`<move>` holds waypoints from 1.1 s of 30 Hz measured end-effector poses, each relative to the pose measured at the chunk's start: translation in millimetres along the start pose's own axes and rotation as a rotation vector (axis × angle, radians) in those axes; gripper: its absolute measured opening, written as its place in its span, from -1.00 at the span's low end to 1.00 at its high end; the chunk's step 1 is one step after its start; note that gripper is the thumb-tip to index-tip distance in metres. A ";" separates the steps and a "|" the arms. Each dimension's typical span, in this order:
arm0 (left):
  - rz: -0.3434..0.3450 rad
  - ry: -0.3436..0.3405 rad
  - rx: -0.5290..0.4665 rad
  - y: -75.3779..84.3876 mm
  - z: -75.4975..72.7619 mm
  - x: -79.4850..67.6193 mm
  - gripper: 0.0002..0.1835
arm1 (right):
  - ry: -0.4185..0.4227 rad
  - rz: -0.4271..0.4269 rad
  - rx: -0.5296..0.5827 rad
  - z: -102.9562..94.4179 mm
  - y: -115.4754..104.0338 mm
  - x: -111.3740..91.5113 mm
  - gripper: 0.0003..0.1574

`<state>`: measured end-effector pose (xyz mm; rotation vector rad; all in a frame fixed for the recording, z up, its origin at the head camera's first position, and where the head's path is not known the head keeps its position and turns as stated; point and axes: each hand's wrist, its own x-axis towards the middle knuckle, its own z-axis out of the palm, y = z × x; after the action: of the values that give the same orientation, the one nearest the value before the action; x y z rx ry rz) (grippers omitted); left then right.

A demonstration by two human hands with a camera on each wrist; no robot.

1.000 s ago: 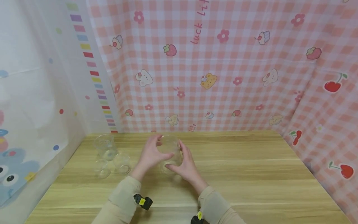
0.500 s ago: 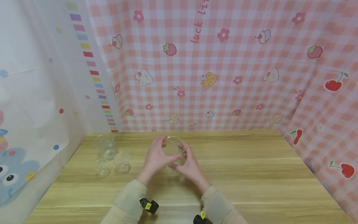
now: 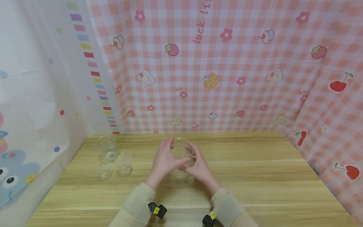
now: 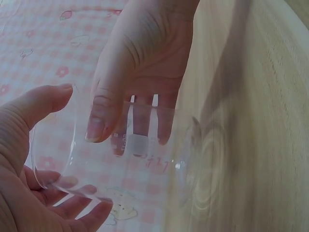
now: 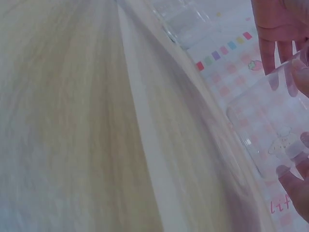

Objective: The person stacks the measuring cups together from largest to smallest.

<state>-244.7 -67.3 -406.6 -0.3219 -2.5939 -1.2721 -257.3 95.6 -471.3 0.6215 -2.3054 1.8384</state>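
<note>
A clear glass beaker [image 3: 181, 148] with a pale label patch stands upright between both hands near the table's middle. My left hand [image 3: 165, 160] holds its left side, and in the left wrist view the fingers [image 4: 94, 212] curl round it near the rim. My right hand [image 3: 200, 165] grips the opposite side, thumb in front and fingers behind, seen through the glass. In the left wrist view the base appears slightly off the wood, with a ring-like reflection beside it. Part of the beaker is hidden behind the thumbs in the head view.
Three other clear glass vessels stand together at the table's left: a larger beaker [image 3: 107, 146] behind, a small one [image 3: 104, 171] in front and another [image 3: 123, 165] to its right. Patterned curtains [image 3: 212, 63] enclose the wooden table [image 3: 255, 176] at the back and sides.
Both hands have moved to the right together with the beaker between them. The three vessels at the left have not moved.
</note>
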 end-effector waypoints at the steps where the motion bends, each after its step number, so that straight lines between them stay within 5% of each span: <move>1: 0.000 -0.001 -0.006 0.5 0.7 -0.1 0.07 | -0.004 0.005 0.001 -1.8 -0.6 -0.3 0.23; 10: 0.031 -0.021 -0.013 5.5 6.5 1.2 0.08 | -0.070 -0.008 0.047 -22.4 -33.1 -6.7 0.12; 19: 0.044 -0.044 -0.025 7.6 9.7 2.4 0.03 | -0.111 0.015 0.058 -35.4 4.2 -2.1 0.18; 33: 0.042 -0.080 -0.050 6.7 14.6 6.3 0.02 | -0.134 0.018 0.070 -47.6 10.8 -0.9 0.15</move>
<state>-250.3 -51.1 -408.3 -0.4426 -2.6094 -1.3370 -268.0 143.3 -469.4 0.7590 -2.3441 1.9487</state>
